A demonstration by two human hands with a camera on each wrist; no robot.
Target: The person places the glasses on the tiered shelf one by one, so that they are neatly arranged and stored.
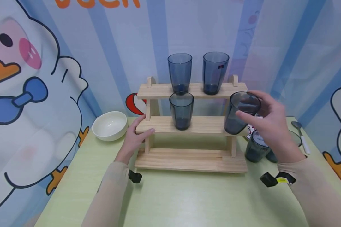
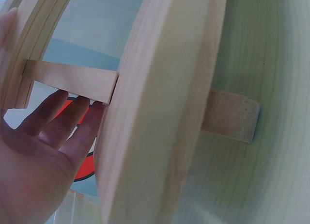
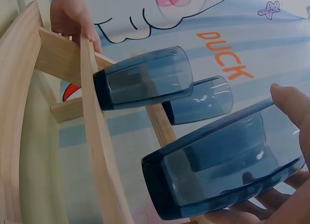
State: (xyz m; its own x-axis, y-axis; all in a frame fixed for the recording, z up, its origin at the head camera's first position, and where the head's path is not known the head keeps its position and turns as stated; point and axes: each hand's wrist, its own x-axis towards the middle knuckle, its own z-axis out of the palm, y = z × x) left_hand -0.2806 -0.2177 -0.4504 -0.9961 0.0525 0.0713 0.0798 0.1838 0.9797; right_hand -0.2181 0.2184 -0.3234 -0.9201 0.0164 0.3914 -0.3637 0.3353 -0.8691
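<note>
A three-tier wooden rack (image 1: 191, 159) stands on the table. My left hand (image 1: 134, 136) grips the left end of its middle shelf, thumb over the board; in the left wrist view its fingers (image 2: 63, 115) lie by the upright below. My right hand (image 1: 268, 118) holds a blue-grey drinking glass (image 1: 238, 116), tilted, at the right end of the middle shelf. Whether its base touches the board I cannot tell. One matching glass (image 1: 182, 110) stands upright on that shelf, left of centre. Two more, a left glass (image 1: 180, 72) and a right glass (image 1: 215, 73), stand on the top shelf.
Right of the rack stands a glass (image 1: 255, 149), with another partly hidden behind my right wrist. A spoon (image 1: 302, 138) lies at the far right, and a patterned item (image 1: 249, 131) is mostly covered. A white bowl (image 1: 110, 126) sits left of the rack, before a printed cloth backdrop.
</note>
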